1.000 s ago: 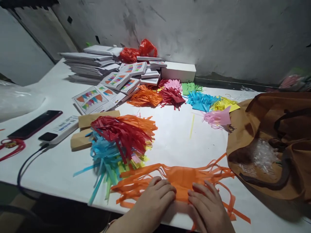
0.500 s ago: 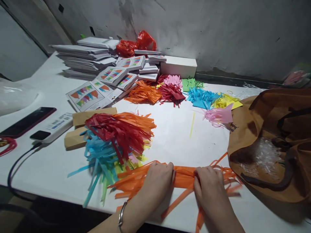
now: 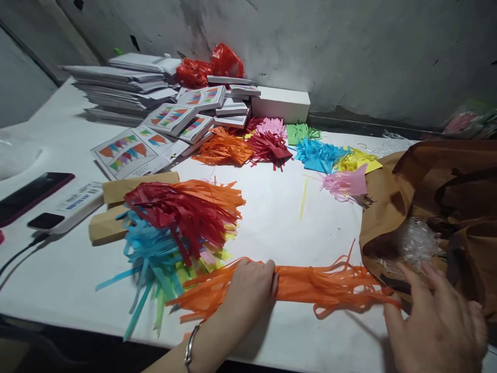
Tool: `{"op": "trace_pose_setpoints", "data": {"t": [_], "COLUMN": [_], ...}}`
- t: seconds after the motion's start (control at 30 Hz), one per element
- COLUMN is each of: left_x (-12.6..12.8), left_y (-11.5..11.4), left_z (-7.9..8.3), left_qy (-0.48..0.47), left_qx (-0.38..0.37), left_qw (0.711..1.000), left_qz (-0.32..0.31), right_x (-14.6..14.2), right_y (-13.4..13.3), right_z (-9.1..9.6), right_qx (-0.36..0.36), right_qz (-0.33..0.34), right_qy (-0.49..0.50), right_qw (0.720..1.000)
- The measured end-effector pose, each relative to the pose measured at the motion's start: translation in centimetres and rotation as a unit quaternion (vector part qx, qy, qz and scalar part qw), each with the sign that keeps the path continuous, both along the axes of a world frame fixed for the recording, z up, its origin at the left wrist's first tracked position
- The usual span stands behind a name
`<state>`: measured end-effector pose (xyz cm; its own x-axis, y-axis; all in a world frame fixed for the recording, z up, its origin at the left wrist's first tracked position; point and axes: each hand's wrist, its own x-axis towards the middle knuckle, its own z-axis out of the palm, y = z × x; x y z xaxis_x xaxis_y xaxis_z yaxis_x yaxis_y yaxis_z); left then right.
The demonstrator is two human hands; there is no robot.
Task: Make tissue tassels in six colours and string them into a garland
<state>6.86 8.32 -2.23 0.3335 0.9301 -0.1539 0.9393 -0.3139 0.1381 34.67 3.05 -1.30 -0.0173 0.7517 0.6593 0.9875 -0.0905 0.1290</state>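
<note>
My left hand (image 3: pixel 248 290) is closed around the middle of an orange fringed paper tassel (image 3: pixel 297 284), which lies along the front of the table. Loose strips fan out from both of its ends. At the right tips of the fringe is my right hand (image 3: pixel 437 321), its fingers spread apart and its thumb by the strip ends; whether it touches them I cannot tell. Left of the tassel lies a pile of fringed paper: a dark red bundle (image 3: pixel 171 212) on top, with orange, blue (image 3: pixel 151 243), yellow and green ones around it.
A brown bag (image 3: pixel 382 207) with clear plastic bits stands open at right. Small tassel bundles, such as an orange one (image 3: pixel 223 147), line the back. Printed boxes (image 3: pixel 171 119), a stack of white sheets (image 3: pixel 124 85), a phone (image 3: pixel 33 197) and a cabled white device (image 3: pixel 70 207) sit left.
My right hand has let go of the tassel's middle and moved right, its fingers spreading. The right-hand strips now lie straighter along the tassel. My left hand keeps its hold.
</note>
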Motion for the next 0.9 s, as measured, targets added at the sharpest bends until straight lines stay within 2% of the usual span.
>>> {"op": "trace_pose_setpoints", "data": {"t": [0.03, 0.1, 0.17, 0.2, 0.23, 0.37, 0.47, 0.53, 0.6, 0.67, 0.77, 0.87, 0.9], "left_x": [0.0, 0.1, 0.2, 0.2, 0.0, -1.2, -2.3, -2.5, -2.3, -1.9, -1.7, -2.1, -2.2], "left_y": [0.0, 0.0, 0.1, 0.1, 0.2, 0.5, 0.0, -0.8, -1.6, -2.1, -2.2, -1.9, -1.8], "left_z": [0.0, 0.0, -0.1, -0.1, -0.1, 0.2, 0.2, 0.0, -0.5, -1.1, -1.7, -2.0, -2.0], "left_qy": [0.000, 0.001, 0.004, 0.006, 0.011, 0.023, -0.037, -0.102, -0.139, -0.141, -0.146, -0.164, -0.166], "left_qx": [0.001, 0.005, 0.005, 0.003, -0.001, 0.016, 0.141, 0.193, 0.188, 0.170, 0.161, 0.157, 0.159], "left_qw": [1.000, 1.000, 1.000, 1.000, 1.000, 1.000, 0.989, 0.974, 0.961, 0.956, 0.960, 0.957, 0.955], "left_qz": [0.000, -0.002, -0.005, -0.005, -0.005, 0.002, 0.003, -0.060, -0.149, -0.193, -0.179, -0.181, -0.186], "right_x": [-0.9, -3.5, -6.3, -7.6, -8.6, -10.0, -9.6, -9.7, -9.9, -9.8, -7.5, -2.3, -0.5], "right_y": [0.0, 0.2, 0.4, 0.5, 0.5, 0.5, 0.4, 0.4, 0.4, 0.6, 0.9, 0.8, 0.7], "right_z": [0.2, 0.0, -0.9, -1.6, -2.4, -4.9, -5.2, -4.9, -4.4, -4.1, -3.9, -3.8, -3.6], "right_qx": [0.016, -0.006, -0.068, -0.090, -0.102, -0.109, -0.114, -0.121, -0.127, -0.123, -0.132, -0.127, -0.089], "right_qz": [0.041, 0.201, 0.378, 0.418, 0.428, 0.411, 0.414, 0.414, 0.410, 0.401, 0.349, 0.218, 0.167], "right_qy": [0.033, 0.087, 0.095, 0.091, 0.092, 0.096, 0.093, 0.095, 0.094, 0.076, 0.020, -0.003, 0.001], "right_qw": [0.999, 0.976, 0.918, 0.899, 0.893, 0.900, 0.898, 0.897, 0.898, 0.904, 0.928, 0.968, 0.982]}}
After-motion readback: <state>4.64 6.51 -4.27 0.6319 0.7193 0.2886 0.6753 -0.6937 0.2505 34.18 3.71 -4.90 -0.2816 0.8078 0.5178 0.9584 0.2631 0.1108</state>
